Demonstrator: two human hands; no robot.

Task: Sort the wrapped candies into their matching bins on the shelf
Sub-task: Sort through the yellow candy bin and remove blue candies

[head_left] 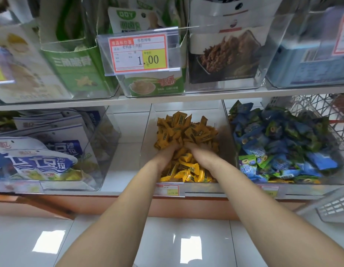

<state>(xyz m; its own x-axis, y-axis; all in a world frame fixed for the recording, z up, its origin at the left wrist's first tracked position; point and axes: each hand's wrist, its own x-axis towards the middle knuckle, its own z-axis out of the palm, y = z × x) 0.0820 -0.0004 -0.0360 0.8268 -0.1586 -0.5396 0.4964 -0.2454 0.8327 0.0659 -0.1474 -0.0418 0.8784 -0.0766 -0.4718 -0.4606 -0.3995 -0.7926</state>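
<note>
The fingers of both hands are sunk into the heap, so I cannot tell whether they are spread or pinching. The left hand (168,151) and right hand (195,150) lie close together among the yellow wrapped candies (178,130) in the middle clear plastic bin (148,135). That bin looks all yellow, so mostly sorted. The clear bin to the right (302,183) holds blue and green wrapped candies (279,143), with what may be yellow strays at its near edge, probably still to move. The bins sit on a white shelf board (125,160). Below is glossy white tile floor (90,237), and a white mesh basket (334,207) sits near right.
</note>
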